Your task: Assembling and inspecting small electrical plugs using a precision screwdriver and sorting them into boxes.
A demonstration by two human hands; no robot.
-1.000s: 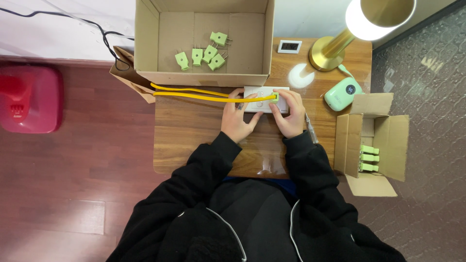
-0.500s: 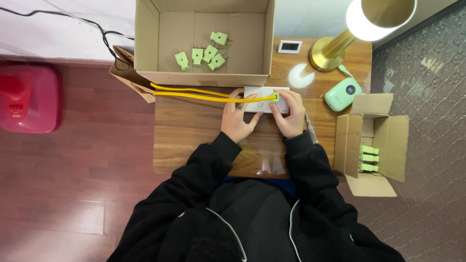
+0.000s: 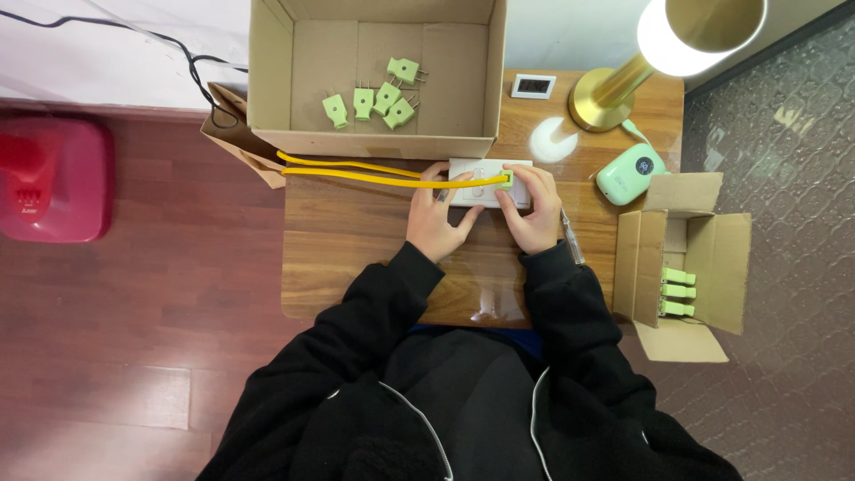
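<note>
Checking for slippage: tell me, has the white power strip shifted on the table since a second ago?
No. The white power strip sits in the same spot just below the big cardboard box.

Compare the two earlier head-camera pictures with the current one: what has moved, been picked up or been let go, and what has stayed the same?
Nothing has visibly changed. Both the left hand and the right hand remain on the white power strip, with the small green plug and yellow cable at it. The large box of green plugs, the small box, the lamp and the screwdriver lie as before.

hands (image 3: 485, 212) on white power strip (image 3: 485, 182), yellow cable (image 3: 356, 173)
</note>
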